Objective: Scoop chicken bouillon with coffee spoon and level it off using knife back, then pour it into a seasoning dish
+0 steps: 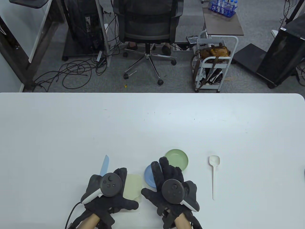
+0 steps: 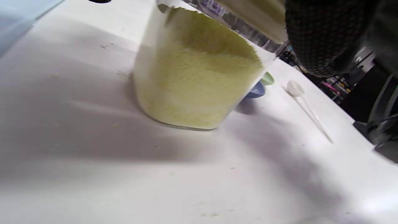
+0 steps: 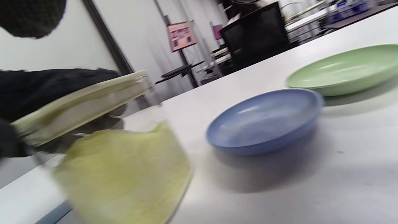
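Note:
A clear container of yellow chicken bouillon [image 2: 192,77] [image 3: 124,174] stands at the table's front edge. Its pale green lid [image 1: 133,186] [image 3: 80,105] is tilted up off the rim, and my left hand [image 1: 121,190] grips it. My right hand [image 1: 155,176] lies to the right of the container with straight fingers reaching over the blue seasoning dish [image 1: 148,177] [image 3: 264,121]. It holds nothing. The green dish [image 1: 176,159] [image 3: 342,68] sits just behind the blue one. A light blue knife [image 1: 104,165] lies left of my left hand. The white coffee spoon [image 1: 214,174] [image 2: 295,88] lies to the right, untouched.
The white table [image 1: 152,124] stretches far beyond the objects. A few bouillon crumbs lie on it near the container. Behind the far edge are an office chair [image 1: 149,28], loose cables and a small white cart [image 1: 212,64].

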Demonstrator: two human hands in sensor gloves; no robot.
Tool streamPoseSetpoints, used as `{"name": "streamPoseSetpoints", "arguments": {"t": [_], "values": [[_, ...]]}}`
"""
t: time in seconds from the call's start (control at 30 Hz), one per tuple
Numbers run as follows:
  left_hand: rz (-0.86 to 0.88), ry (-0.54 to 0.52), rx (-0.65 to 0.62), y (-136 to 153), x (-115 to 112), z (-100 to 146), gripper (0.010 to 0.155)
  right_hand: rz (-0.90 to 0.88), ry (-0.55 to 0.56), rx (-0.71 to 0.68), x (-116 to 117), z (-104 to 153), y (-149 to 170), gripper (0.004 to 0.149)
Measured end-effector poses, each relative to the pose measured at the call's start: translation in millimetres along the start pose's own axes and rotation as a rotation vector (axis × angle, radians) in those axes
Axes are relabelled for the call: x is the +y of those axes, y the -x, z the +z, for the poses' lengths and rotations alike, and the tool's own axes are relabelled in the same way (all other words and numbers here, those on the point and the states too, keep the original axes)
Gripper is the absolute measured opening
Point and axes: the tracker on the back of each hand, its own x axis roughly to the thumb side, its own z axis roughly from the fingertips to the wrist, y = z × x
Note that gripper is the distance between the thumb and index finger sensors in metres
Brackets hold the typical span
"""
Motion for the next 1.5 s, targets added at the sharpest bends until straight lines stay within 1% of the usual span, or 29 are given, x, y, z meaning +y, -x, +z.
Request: {"name": "streamPoseSetpoints", "arguments": {"t": [0.03, 0.1, 0.17, 0.2, 0.3, 0.37, 0.43, 0.5, 0.53, 0.57, 0.63, 0.7, 0.8, 0.9, 1.03, 1.07, 1.2, 1.3, 1.5], "values": [[-0.011, -0.016, 0.004, 1.9, -1.1, 0.0, 0.131, -0.003, -0.032, -0.017, 0.7, -4.6, -6.5, 0.094], [0.006, -0.046, -0.029, 3.3, -4.4, -1.8, 0.131, 0.0, -0.152, -0.053, 6.2, -19.6, -21.8, 0.102], [0.006, -0.085, -0.024, 4.3, -6.7, -2.8, 0.13, 0.037, -0.304, -0.052, 16.0, -34.1, -32.3, 0.108], [0.002, -0.132, -0.031, 6.1, -7.8, -3.4, 0.129, 0.05, -0.38, -0.065, 23.0, -42.7, -37.6, 0.109], [0.036, -0.186, -0.059, 11.9, -10.6, -4.1, 0.13, 0.051, -0.492, -0.07, 42.3, -60.0, -44.2, 0.109], [0.004, -0.201, -0.057, 14.6, -9.6, -3.5, 0.131, 0.016, -0.532, -0.088, 46.8, -66.8, -46.1, 0.107], [0.004, -0.235, -0.062, 15.3, -9.7, -3.8, 0.132, -0.021, -0.563, -0.071, 48.0, -71.8, -45.8, 0.108], [-0.003, -0.238, -0.049, 14.1, -9.2, -4.8, 0.132, -0.048, -0.626, -0.051, 51.4, -76.5, -43.7, 0.11], [-0.024, -0.257, -0.049, 13.8, -8.8, -5.8, 0.133, -0.053, -0.654, -0.024, 54.1, -78.6, -43.8, 0.112], [-0.034, -0.269, -0.045, 13.7, -8.6, -6.2, 0.133, -0.036, -0.657, -0.009, 55.0, -79.1, -45.5, 0.112], [-0.061, -0.273, -0.039, 13.0, -7.5, -7.4, 0.134, 0.077, -0.622, 0.004, 57.8, -78.7, -55.2, 0.11], [-0.104, -0.289, -0.043, 13.3, -7.0, -7.8, 0.134, 0.138, -0.604, 0.008, 59.1, -78.3, -59.1, 0.109], [-0.116, -0.3, -0.052, 13.2, -6.9, -7.9, 0.135, 0.177, -0.585, 0.015, 59.2, -78.5, -63.4, 0.108], [-0.115, -0.313, -0.058, 12.9, -7.7, -7.4, 0.135, 0.157, -0.578, 0.015, 57.0, -80.5, -63.0, 0.108], [-0.112, -0.328, -0.065, 13.7, -9.0, -6.8, 0.135, 0.122, -0.604, 0.022, 55.5, -83.5, -60.9, 0.108], [-0.108, -0.329, -0.065, 14.2, -9.2, -6.8, 0.135, 0.14, -0.61, 0.014, 54.4, -85.0, -60.8, 0.108], [-0.098, -0.337, -0.076, 15.9, -9.7, -6.5, 0.134, 0.086, -0.648, 0.037, 52.8, -88.9, -59.0, 0.108], [-0.096, -0.333, -0.073, 15.6, -9.0, -6.5, 0.135, 0.053, -0.661, 0.026, 50.5, -91.6, -56.2, 0.108], [-0.052, -0.331, -0.084, 20.0, -8.9, -8.3, 0.134, -0.101, -0.7, 0.02, 46.2, -98.0, -46.0, 0.107]]}}
